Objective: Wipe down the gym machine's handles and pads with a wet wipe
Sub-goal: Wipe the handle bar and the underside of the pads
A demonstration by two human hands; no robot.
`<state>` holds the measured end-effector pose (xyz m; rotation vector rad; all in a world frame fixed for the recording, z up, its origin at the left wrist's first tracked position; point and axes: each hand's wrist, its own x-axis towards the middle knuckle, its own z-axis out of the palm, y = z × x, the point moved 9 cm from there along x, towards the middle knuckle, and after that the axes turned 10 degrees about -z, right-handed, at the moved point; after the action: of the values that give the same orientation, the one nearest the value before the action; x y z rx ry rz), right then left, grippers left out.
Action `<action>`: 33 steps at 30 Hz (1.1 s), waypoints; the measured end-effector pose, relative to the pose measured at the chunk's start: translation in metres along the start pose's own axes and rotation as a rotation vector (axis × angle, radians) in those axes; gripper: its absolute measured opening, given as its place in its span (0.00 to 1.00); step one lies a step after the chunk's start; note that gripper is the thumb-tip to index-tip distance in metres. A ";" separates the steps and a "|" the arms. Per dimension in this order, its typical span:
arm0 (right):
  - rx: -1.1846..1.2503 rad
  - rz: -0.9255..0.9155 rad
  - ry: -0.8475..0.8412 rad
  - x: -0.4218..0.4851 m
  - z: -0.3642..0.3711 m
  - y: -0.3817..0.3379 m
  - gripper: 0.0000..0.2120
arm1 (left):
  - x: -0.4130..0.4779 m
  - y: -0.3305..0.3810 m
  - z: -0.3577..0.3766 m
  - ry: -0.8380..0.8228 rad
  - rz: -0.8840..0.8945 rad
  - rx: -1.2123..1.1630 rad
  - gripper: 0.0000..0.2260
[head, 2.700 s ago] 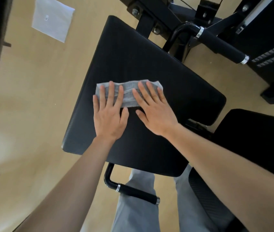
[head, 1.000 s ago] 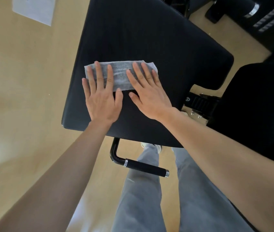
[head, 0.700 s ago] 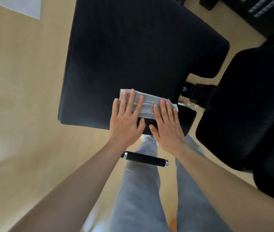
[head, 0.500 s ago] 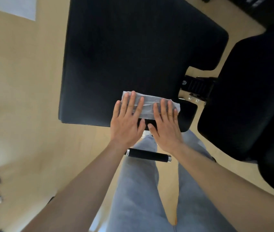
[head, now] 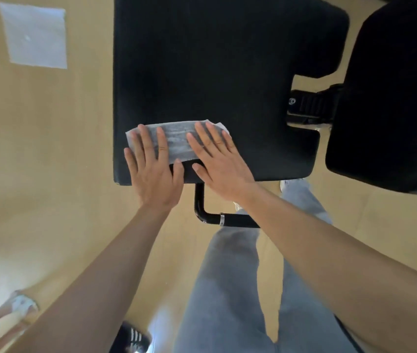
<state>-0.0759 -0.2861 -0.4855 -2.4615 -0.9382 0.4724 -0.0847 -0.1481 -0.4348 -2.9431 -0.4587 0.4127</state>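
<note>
White wet wipe [head: 179, 142], merely pressed under flat-fingered left hand [head: 154, 169] and right hand [head: 220, 164], may bunch or slip off the black vinyl pad [head: 215, 72] at its near edge.

The pad [head: 215, 72] was matt black upholstery with a fine grain; the wet wipe [head: 179, 141] near its front edge looked thin, fibrous and slightly see-through. The handle [head: 198, 200] was glossy black metal with a chrome ring [head: 222, 219], above a smooth tan floor [head: 49, 174].

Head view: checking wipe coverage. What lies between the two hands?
In the head view, a bare strip of wet wipe lies between the left hand and right hand, then black pad between the thumbs.
</note>
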 end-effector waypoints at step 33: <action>0.832 0.577 0.243 -0.111 -0.012 0.111 0.06 | -0.052 0.115 0.002 0.103 0.321 -0.428 0.05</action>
<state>-0.0904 -0.4396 -0.5180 -1.8921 0.1081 0.5780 -0.1014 -0.2731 -0.4440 -3.4474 -0.0612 0.2115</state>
